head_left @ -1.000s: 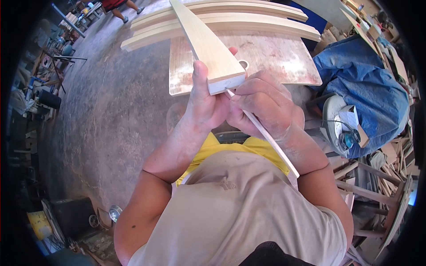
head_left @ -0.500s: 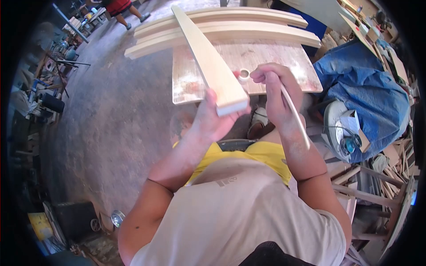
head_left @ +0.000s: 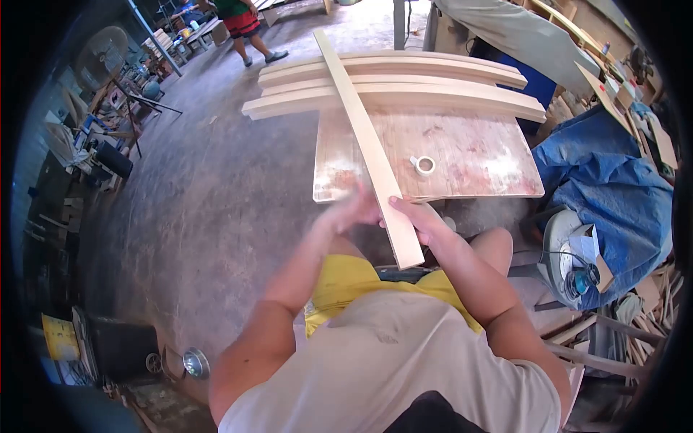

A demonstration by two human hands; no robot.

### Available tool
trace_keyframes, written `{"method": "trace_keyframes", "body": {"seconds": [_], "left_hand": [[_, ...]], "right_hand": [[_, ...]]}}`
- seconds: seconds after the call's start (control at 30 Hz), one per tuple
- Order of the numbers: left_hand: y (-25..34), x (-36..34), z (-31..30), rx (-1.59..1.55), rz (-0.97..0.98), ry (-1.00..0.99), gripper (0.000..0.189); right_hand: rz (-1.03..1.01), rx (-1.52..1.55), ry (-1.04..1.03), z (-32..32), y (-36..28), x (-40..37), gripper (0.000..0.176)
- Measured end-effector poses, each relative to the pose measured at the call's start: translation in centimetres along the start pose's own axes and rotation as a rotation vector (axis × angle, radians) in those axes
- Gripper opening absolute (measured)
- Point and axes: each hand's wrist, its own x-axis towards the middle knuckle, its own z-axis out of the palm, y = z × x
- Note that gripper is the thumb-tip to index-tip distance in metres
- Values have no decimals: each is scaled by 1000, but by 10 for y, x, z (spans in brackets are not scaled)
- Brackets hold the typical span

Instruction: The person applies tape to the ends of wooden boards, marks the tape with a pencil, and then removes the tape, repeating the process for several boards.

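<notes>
A long, pale wooden board (head_left: 364, 141) slants from the stacked timber toward my lap. My right hand (head_left: 419, 220) grips it near its close end, thumb on the upper face and fingers beneath. My left hand (head_left: 355, 209), smeared by motion, is at the board's left edge; its fingers do not show clearly. A thin, light strip peeks out by my right hand, along the table's front edge. On the worn wooden table (head_left: 476, 155), just right of the board, stands a small pale round cup (head_left: 424, 166) with a stub on its side.
Several long timbers (head_left: 462, 94) lie across the table's far side. A blue tarp (head_left: 599, 173) drapes over things at the right, with a sander-like power tool (head_left: 580, 280) in front of it. Another person (head_left: 244, 29) stands at the back left. Concrete floor (head_left: 195, 195) spreads to the left.
The board's near end has dropped toward my lap and turned. My right hand has gone from raised with the thin strip to gripping the board. My left hand has shifted to its left edge.
</notes>
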Motion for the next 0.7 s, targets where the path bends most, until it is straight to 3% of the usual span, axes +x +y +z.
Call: {"method": "trace_keyframes", "body": {"seconds": [0.07,0.17,0.23,0.33,0.4,0.47,0.53,0.6,0.67,0.7], "left_hand": [[11,31,-31,-67,96,392,106],[42,81,-45,-205,213,410,100],[53,114,-63,-432,384,606,93],[63,137,-68,-562,485,514,87],[81,140,-58,-623,535,504,85],[93,143,-70,-695,562,502,83],[109,130,-122,-314,811,-66,74],[136,98,-96,-655,826,545,68],[133,56,-62,-505,901,713,67],[123,40,-41,-572,923,781,68]], "right_hand": [[-14,-42,18,16,-11,-15,47],[-31,-185,27,20,-22,-17,43],[-59,-245,41,13,-30,-26,43],[-71,-423,-53,-20,-43,-65,43],[-101,-504,-56,-32,-54,-131,40],[-163,-905,16,-74,-52,-188,38],[-22,-882,-79,-98,-83,-244,38],[150,-979,-9,-168,-111,-287,39],[-45,-1142,343,-191,-151,-322,43],[-125,-1229,492,-196,-169,-326,43]]}}
